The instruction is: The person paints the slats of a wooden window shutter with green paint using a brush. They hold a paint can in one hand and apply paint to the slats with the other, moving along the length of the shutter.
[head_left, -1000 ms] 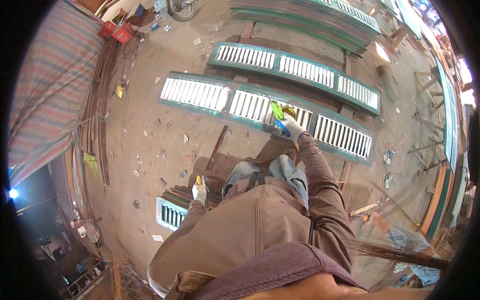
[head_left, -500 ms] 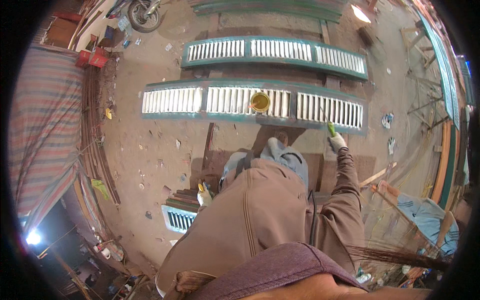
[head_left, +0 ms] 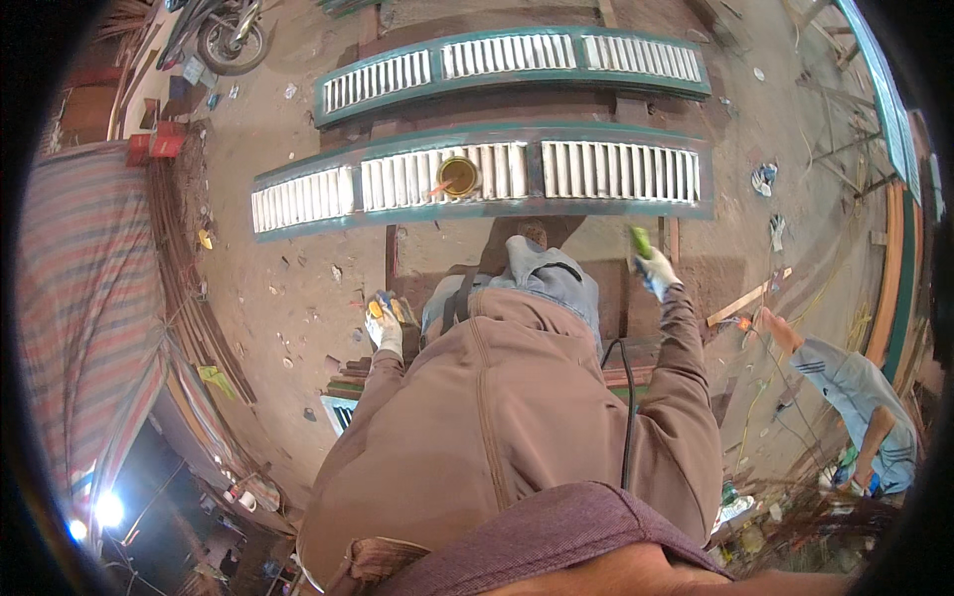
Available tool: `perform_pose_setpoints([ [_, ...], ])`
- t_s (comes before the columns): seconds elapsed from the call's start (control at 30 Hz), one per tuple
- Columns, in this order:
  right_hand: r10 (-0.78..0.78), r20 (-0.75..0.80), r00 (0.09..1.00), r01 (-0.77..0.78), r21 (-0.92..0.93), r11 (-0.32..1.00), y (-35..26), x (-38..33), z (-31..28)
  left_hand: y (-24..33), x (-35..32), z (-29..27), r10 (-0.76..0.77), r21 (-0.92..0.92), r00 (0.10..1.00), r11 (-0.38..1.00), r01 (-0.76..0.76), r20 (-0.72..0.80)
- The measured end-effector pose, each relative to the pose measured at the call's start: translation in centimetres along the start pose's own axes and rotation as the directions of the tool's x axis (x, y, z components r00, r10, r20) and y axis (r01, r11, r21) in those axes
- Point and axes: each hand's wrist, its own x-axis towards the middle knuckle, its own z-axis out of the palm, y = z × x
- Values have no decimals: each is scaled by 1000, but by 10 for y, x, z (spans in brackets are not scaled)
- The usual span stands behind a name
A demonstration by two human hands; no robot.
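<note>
My right hand (head_left: pixel 658 275), in a whitish work glove, grips a green-handled tool (head_left: pixel 640 241) just in front of the nearer louvered panel's right end. The tool's far end is too faint to make out. My left hand (head_left: pixel 384 333), also gloved, closes round a small tool with yellow parts (head_left: pixel 376 309), whose kind I cannot tell. In front of me lies the nearer green-framed louvered panel (head_left: pixel 534 179) with white slats in three sections. A round open can (head_left: pixel 457 177) of dark yellowish liquid sits on its middle section, with an orange-brown handle leaning at its rim.
Beyond lies a second louvered panel (head_left: pixel 437 68). A smaller louvered piece (head_left: pixel 339 414) shows by my left forearm. At right, another person (head_left: pixel 857 402) bends near cables and a wooden strip (head_left: pixel 750 297). A motorcycle wheel (head_left: pixel 231 45) is far left, above a striped tarp (head_left: pixel 94 288).
My right hand has drawn the green-handled tool back off the slats toward me. My left hand has come forward and up beside my leg. The view has shifted, and the other person has moved.
</note>
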Motion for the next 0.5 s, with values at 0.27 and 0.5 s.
perform_pose_setpoints([
  [0.27, -240, -435, 868, -90, -612, 786, 9, 17, -45, 100, -3, 10, 445, 38, 894, 895, -443, -57],
  [0.5, -220, -652, 725, -403, -662, 632, -33, -46, -54, 188, -4, 26, 726, -24, 688, 687, -726, -6],
])
